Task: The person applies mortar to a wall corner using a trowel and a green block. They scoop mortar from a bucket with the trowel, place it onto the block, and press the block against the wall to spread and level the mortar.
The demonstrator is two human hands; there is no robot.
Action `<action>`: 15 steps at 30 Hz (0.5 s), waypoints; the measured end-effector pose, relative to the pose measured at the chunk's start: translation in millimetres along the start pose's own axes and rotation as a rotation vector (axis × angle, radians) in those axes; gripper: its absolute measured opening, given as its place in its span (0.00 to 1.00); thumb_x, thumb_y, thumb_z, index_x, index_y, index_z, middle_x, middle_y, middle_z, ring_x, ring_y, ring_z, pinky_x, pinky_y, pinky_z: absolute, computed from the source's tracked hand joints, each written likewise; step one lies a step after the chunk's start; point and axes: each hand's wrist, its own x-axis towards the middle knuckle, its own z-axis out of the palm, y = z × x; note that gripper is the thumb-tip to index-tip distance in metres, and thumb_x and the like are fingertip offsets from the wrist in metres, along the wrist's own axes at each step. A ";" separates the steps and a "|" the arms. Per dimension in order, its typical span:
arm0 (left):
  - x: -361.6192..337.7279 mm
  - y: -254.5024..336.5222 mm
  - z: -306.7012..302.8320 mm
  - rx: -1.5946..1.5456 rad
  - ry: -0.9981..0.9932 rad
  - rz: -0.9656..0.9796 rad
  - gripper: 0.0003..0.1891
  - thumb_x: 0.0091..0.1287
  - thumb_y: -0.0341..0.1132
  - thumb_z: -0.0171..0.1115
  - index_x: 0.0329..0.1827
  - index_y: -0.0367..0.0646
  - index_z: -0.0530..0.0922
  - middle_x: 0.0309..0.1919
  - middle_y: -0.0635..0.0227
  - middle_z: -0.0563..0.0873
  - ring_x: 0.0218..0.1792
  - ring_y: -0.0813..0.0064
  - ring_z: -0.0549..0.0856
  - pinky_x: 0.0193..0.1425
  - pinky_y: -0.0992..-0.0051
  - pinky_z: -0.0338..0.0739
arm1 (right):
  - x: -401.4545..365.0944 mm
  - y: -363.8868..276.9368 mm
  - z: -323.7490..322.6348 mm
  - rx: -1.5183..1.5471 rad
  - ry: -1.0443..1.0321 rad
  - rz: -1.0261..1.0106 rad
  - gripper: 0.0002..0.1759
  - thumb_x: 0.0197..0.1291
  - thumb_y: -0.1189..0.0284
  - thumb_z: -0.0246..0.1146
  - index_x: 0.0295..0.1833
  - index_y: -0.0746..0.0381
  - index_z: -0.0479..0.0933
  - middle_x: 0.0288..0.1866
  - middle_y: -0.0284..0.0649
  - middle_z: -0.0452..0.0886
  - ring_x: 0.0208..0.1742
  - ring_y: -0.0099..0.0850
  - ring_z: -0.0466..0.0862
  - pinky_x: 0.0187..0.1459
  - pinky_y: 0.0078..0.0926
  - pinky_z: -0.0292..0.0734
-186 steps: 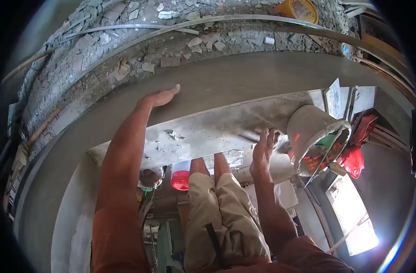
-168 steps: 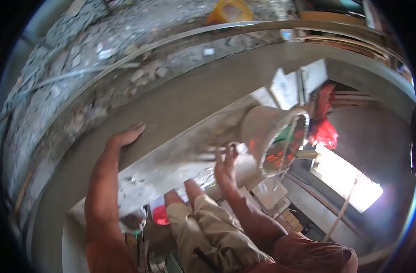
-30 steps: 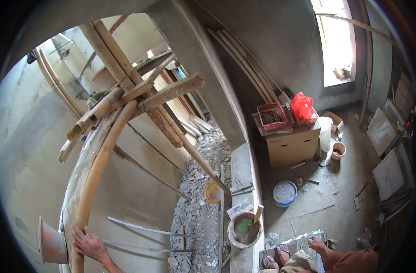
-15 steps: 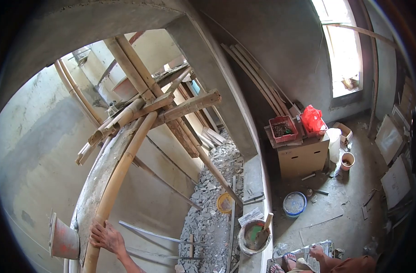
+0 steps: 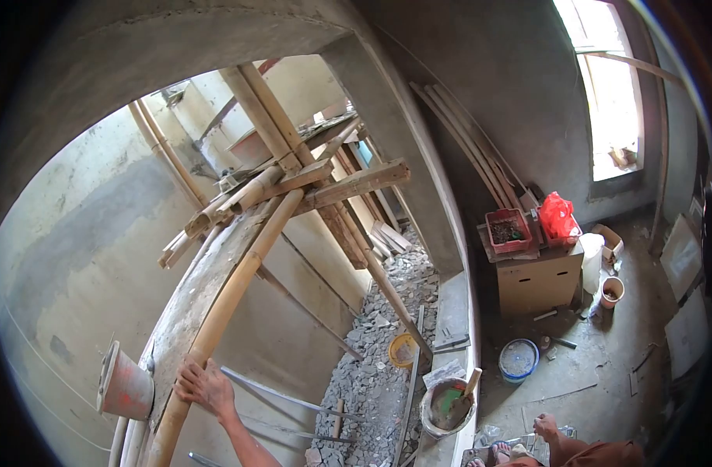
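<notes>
My left hand (image 5: 206, 387) is curled over a long bamboo pole (image 5: 230, 307) that runs along the edge of a mortar-stained plank (image 5: 208, 292). Close to it, at the plank's left side, a dirty bucket (image 5: 127, 383) leans at a tilt in view. My right hand (image 5: 546, 425) is low at the right, fingers curled, above a light metal frame (image 5: 531, 445) and near my feet. Whatever it may hold is too small or hidden to make out. A mortar bucket (image 5: 448, 409) with a wooden-handled tool (image 5: 473, 381) stands on the ledge between my hands.
Rubble (image 5: 371, 350) covers the ground below, with a yellow basin (image 5: 403, 351) on it. Crossed timbers (image 5: 356, 187) and bamboo props block the opening. A blue-rimmed bucket (image 5: 519, 359), a cardboard box (image 5: 539, 284) and leaning boards (image 5: 681, 249) stand on the right floor.
The view has shifted, so the scene sits further right in the frame. My left hand stays on the bamboo pole, and my right hand remains curled near my feet.
</notes>
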 end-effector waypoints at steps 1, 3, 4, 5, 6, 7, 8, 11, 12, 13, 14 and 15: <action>-0.5 -0.4 -0.4 0.007 0.000 -0.012 0.30 0.75 0.51 0.52 0.77 0.48 0.64 0.70 0.60 0.71 0.74 0.61 0.64 0.81 0.47 0.43 | -0.1 4.5 1.8 0.041 -0.022 0.022 0.12 0.58 0.69 0.62 0.35 0.67 0.86 0.25 0.43 0.85 0.25 0.32 0.85 0.27 0.32 0.79; -1.9 -0.8 -0.5 -0.031 0.037 0.033 0.35 0.72 0.49 0.58 0.79 0.46 0.61 0.68 0.58 0.71 0.74 0.60 0.63 0.81 0.47 0.45 | 4.0 6.2 0.5 0.075 -0.050 0.036 0.12 0.57 0.69 0.63 0.34 0.67 0.86 0.23 0.41 0.85 0.23 0.31 0.85 0.25 0.32 0.78; -3.3 -0.8 -0.6 -0.085 0.090 0.041 0.34 0.70 0.44 0.62 0.78 0.45 0.63 0.69 0.57 0.71 0.74 0.59 0.64 0.81 0.48 0.47 | 1.3 8.0 -0.4 0.054 -0.094 0.045 0.12 0.61 0.68 0.61 0.34 0.66 0.85 0.25 0.42 0.85 0.23 0.32 0.85 0.24 0.32 0.78; -7.1 -3.0 0.2 -0.077 0.090 0.032 0.34 0.70 0.44 0.62 0.78 0.45 0.63 0.69 0.57 0.71 0.74 0.59 0.64 0.81 0.48 0.47 | -1.8 10.3 -1.3 0.031 -0.137 0.054 0.13 0.64 0.67 0.60 0.34 0.65 0.84 0.27 0.43 0.86 0.23 0.33 0.85 0.22 0.32 0.77; -11.4 -4.7 0.5 -0.217 0.169 0.058 0.33 0.70 0.42 0.62 0.77 0.44 0.66 0.70 0.56 0.72 0.73 0.57 0.66 0.81 0.48 0.49 | -3.6 8.3 -3.9 -0.046 -0.169 0.065 0.14 0.64 0.66 0.58 0.36 0.65 0.84 0.29 0.44 0.87 0.24 0.33 0.86 0.23 0.33 0.78; -16.6 -3.8 -2.6 -0.359 0.250 0.085 0.31 0.70 0.39 0.62 0.76 0.43 0.68 0.70 0.56 0.73 0.72 0.56 0.68 0.80 0.49 0.51 | -7.9 4.1 -7.2 -0.051 -0.173 0.056 0.14 0.64 0.66 0.58 0.36 0.65 0.84 0.29 0.44 0.87 0.24 0.33 0.86 0.23 0.33 0.78; -31.1 2.5 -6.9 -0.480 0.348 0.082 0.27 0.70 0.36 0.61 0.72 0.40 0.72 0.69 0.53 0.75 0.70 0.54 0.72 0.79 0.50 0.56 | -12.1 -0.4 -10.6 -0.099 -0.200 0.060 0.15 0.64 0.66 0.58 0.37 0.65 0.85 0.30 0.45 0.88 0.25 0.34 0.86 0.24 0.32 0.79; -100.5 24.2 -7.0 -0.711 0.264 0.100 0.20 0.69 0.31 0.59 0.64 0.37 0.77 0.64 0.50 0.78 0.68 0.51 0.75 0.75 0.51 0.61 | -8.1 -11.8 -13.6 -0.220 -0.222 0.083 0.16 0.64 0.65 0.57 0.41 0.66 0.85 0.31 0.44 0.89 0.28 0.34 0.87 0.27 0.32 0.81; -130.0 36.7 -7.8 -0.791 0.233 0.089 0.17 0.69 0.29 0.59 0.60 0.36 0.80 0.61 0.49 0.81 0.65 0.49 0.77 0.73 0.53 0.65 | -13.5 -22.4 -18.1 -0.216 -0.233 0.093 0.17 0.65 0.64 0.56 0.42 0.65 0.85 0.32 0.44 0.89 0.28 0.34 0.87 0.28 0.32 0.81; -160.1 45.7 -5.1 -0.901 0.104 0.096 0.16 0.68 0.28 0.59 0.58 0.36 0.80 0.58 0.47 0.81 0.62 0.49 0.78 0.71 0.53 0.68 | -18.1 -27.3 -21.5 -0.212 -0.243 0.105 0.17 0.65 0.64 0.56 0.42 0.65 0.85 0.32 0.43 0.89 0.29 0.33 0.87 0.28 0.32 0.81; -192.5 55.1 -0.3 -1.010 -0.028 0.100 0.15 0.67 0.26 0.59 0.56 0.35 0.81 0.56 0.46 0.82 0.60 0.48 0.80 0.69 0.54 0.71 | -15.2 -25.0 -20.0 -0.217 -0.239 0.107 0.17 0.65 0.64 0.56 0.42 0.65 0.85 0.32 0.43 0.89 0.29 0.33 0.87 0.28 0.32 0.81; -227.1 67.3 7.1 -1.136 -0.177 -0.007 0.13 0.67 0.27 0.59 0.53 0.34 0.83 0.52 0.47 0.84 0.56 0.49 0.81 0.65 0.57 0.73 | -10.4 -26.3 -16.3 -0.159 -0.185 0.087 0.17 0.62 0.64 0.57 0.36 0.64 0.85 0.26 0.42 0.86 0.26 0.33 0.85 0.26 0.34 0.79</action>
